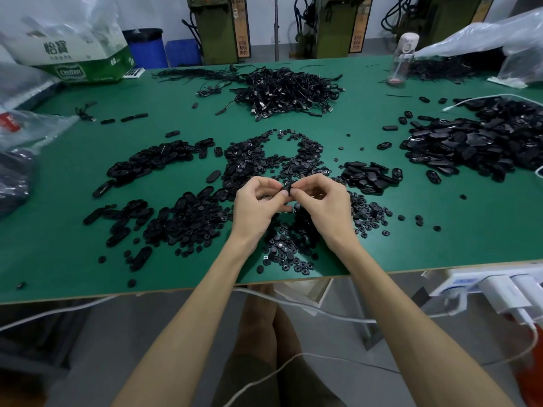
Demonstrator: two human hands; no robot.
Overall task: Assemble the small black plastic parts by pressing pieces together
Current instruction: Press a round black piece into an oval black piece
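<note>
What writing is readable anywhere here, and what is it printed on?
"Cestbon": on the green-and-white carton at far left.
"怡寶": higher on the same carton.
Orange labels on the green machines behind: too blurred to read.

Two hands, left (255, 208) and right (321, 207), one held black part (287, 188), one clear bottle (399, 58), three green machines (217, 30).
</note>
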